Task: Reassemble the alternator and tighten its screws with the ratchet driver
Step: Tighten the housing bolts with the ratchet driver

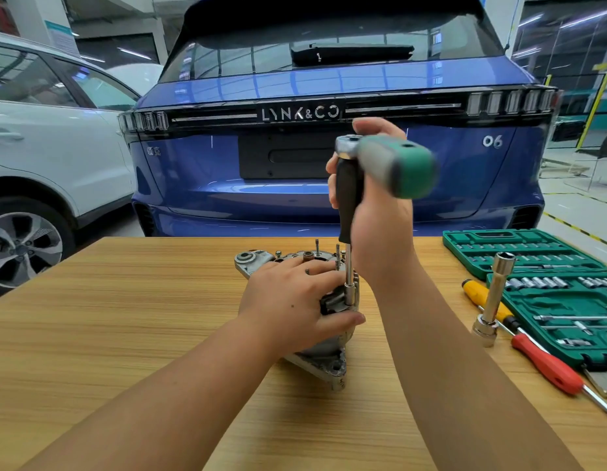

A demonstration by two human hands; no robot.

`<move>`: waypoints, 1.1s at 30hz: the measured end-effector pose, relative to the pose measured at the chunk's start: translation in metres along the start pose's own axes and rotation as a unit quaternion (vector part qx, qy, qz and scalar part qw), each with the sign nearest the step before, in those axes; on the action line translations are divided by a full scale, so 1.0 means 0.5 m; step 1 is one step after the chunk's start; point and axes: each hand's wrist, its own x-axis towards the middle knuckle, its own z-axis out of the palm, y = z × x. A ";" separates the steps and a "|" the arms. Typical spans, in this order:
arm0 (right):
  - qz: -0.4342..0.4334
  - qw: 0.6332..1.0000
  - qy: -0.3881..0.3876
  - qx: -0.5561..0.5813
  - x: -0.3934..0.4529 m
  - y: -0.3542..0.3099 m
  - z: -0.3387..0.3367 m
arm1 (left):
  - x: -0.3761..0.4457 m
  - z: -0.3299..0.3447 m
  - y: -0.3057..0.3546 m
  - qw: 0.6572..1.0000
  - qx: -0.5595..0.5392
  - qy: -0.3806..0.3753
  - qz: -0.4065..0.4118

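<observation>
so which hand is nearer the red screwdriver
Right. The right hand holds the ratchet driver above the alternator, on the red screwdriver's side; the left hand rests on the alternator, farther away.

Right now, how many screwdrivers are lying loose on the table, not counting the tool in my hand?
2. A yellow-handled screwdriver lies beside the green tool case, partly behind an upright socket wrench. A red-handled screwdriver lies nearer, along the case's front edge. Others may sit inside the case.

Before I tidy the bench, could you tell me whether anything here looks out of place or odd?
Only small things: a long socket bar leans upright against the green tool case rather than lying in it, and two screwdrivers lie loose on the table. The alternator looks undamaged.
</observation>
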 end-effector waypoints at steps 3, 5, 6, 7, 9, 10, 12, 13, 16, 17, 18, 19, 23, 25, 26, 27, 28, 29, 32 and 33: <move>-0.057 0.998 -0.020 -0.011 -0.007 0.000 -0.009 | 0.000 0.002 -0.001 1.000 -0.001 -0.001 0.004; -0.067 0.995 0.004 -0.079 -0.008 -0.004 -0.002 | -0.001 0.001 -0.003 1.000 -0.004 0.002 0.012; -0.066 0.993 0.022 -0.100 -0.008 -0.006 0.004 | 0.000 0.001 -0.004 1.000 -0.001 -0.005 0.011; -0.062 0.992 0.035 -0.104 -0.008 -0.008 0.009 | 0.000 0.001 -0.004 1.000 0.001 -0.012 0.009; -0.013 0.996 0.045 -0.076 -0.003 -0.014 0.012 | 0.000 0.001 -0.005 1.000 0.003 -0.019 0.008; 0.038 0.997 0.044 -0.048 0.004 -0.020 0.010 | 0.000 0.001 -0.007 1.000 0.004 -0.020 0.010; 0.165 0.986 0.010 0.032 0.023 -0.034 -0.002 | 0.001 -0.001 -0.010 1.000 0.004 -0.011 0.014; 0.221 0.973 -0.013 0.069 0.033 -0.042 -0.009 | 0.002 -0.002 -0.011 1.000 0.007 -0.008 0.015; 0.270 0.958 -0.045 0.087 0.053 -0.051 -0.023 | 0.002 -0.005 -0.009 0.999 0.024 -0.033 0.009; 0.244 0.966 -0.045 0.071 0.054 -0.049 -0.025 | 0.002 -0.004 -0.007 0.999 0.028 -0.041 0.005; 0.206 0.976 -0.041 0.056 0.054 -0.047 -0.026 | 0.002 -0.004 -0.006 0.998 0.030 -0.046 0.001; 0.169 0.984 -0.036 0.041 0.052 -0.045 -0.026 | 0.003 -0.003 -0.004 0.998 0.032 -0.049 -0.005; 0.084 0.996 -0.015 -0.029 0.047 -0.049 -0.024 | 0.006 -0.001 0.003 0.998 0.033 -0.052 -0.021; 0.056 0.996 0.005 -0.065 0.042 -0.050 -0.022 | 0.004 0.000 0.002 0.998 0.030 -0.050 -0.020; 0.046 0.996 0.012 -0.076 0.039 -0.049 -0.021 | 0.003 0.000 0.001 0.998 0.030 -0.050 -0.019; 0.038 0.996 0.018 -0.082 0.036 -0.048 -0.018 | 0.003 0.000 0.001 0.998 0.031 -0.052 -0.019; 0.033 0.995 0.025 -0.088 0.034 -0.048 -0.016 | 0.004 0.000 0.001 0.998 0.033 -0.057 -0.021; 0.027 0.995 0.033 -0.095 0.032 -0.049 -0.015 | 0.005 0.000 0.001 0.997 0.036 -0.064 -0.023; 0.013 0.991 0.044 -0.124 0.028 -0.054 -0.017 | 0.007 0.000 0.005 0.996 0.048 -0.072 -0.026; 0.016 0.992 0.042 -0.120 0.026 -0.055 -0.016 | 0.008 0.001 0.008 0.996 0.052 -0.073 -0.027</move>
